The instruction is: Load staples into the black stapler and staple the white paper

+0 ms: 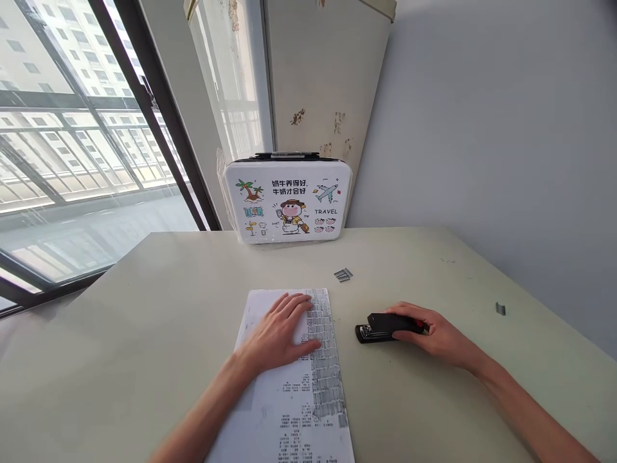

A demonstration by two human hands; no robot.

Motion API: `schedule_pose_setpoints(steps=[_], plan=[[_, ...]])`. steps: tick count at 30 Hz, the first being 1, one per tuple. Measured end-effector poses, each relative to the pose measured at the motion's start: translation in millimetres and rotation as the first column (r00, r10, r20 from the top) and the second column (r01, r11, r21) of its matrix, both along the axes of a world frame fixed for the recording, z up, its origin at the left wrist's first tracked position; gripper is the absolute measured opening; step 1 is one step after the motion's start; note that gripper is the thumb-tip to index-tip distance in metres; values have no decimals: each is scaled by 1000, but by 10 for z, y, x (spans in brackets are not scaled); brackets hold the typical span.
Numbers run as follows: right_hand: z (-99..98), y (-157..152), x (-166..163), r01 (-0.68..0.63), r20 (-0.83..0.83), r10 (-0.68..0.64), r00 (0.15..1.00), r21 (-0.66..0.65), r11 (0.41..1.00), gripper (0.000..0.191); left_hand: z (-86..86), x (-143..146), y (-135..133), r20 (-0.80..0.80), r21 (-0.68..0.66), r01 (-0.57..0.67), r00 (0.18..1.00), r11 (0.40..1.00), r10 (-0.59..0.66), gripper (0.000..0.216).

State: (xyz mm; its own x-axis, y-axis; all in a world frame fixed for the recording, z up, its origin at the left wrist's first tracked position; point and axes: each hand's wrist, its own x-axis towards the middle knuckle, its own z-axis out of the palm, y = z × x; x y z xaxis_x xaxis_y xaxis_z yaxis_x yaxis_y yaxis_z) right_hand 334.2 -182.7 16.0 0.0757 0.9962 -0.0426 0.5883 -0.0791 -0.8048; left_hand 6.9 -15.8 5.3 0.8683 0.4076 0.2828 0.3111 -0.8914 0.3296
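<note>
My left hand lies flat with spread fingers on a printed paper sheet. Along the sheet's right edge runs a dense band of staples, with my fingertips and thumb at its left side. To the right of the paper, my right hand grips a black stapler around its rear part. The stapler rests on the table, its front end pointing left toward the paper and apart from it. Part of the sheet is hidden under my left hand and forearm.
A few strips of staples lie beyond the paper, and another short strip sits at the far right of the table. A white cartoon-printed case stands at the back. A window is on the left, a wall on the right.
</note>
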Motion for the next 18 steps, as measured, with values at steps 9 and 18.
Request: schedule_pose_setpoints(steps=[9,18], plan=[[-269,34,166,228,-166,-217,962,53,972,49,4,-68,172,-17,33,-27,999,999,28,53],[-389,26,134,319,-121,-305,945,111,941,45,88,-163,240,-77,21,-46,996,999,47,54]])
